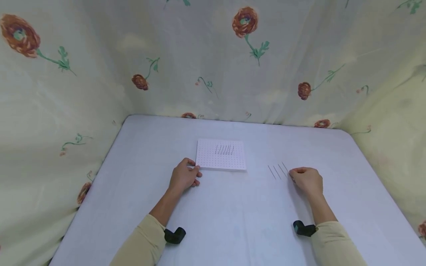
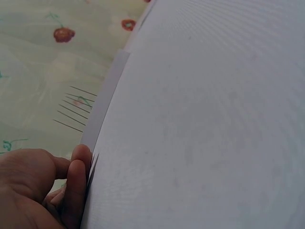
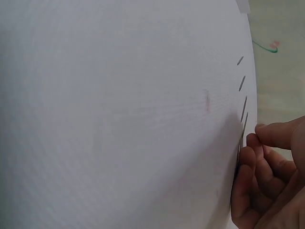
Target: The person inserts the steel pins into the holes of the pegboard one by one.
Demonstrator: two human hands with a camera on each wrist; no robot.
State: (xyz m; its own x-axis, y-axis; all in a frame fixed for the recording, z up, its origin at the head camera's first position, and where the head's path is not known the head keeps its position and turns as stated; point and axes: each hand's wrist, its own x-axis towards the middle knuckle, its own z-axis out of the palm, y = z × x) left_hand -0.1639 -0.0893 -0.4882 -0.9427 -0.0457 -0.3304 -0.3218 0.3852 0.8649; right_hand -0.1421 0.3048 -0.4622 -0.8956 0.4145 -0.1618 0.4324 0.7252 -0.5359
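Observation:
A white perforated board (image 1: pixel 221 164) lies on the table, with a row of several thin dark pins (image 1: pixel 224 150) standing in its upper part. My left hand (image 1: pixel 183 175) holds the board's near left corner between thumb and fingers; the left wrist view shows this hand (image 2: pixel 38 186) beside the board's edge (image 2: pixel 107 98) and pins jutting out past it. To the right, several pins (image 1: pixel 274 172) lie slanted side by side on the table. My right hand (image 1: pixel 307 180) pinches the near end of the rightmost one, thumb and fingertips together; this hand (image 3: pixel 271 179) partly hides it in the right wrist view.
A pale cloth covers the table (image 1: pixel 219 225). Behind and at both sides hangs a curtain (image 1: pixel 186 48) with printed flowers. Each wrist bears a black device, one (image 1: pixel 174 235) on the left and one (image 1: pixel 304 229) on the right.

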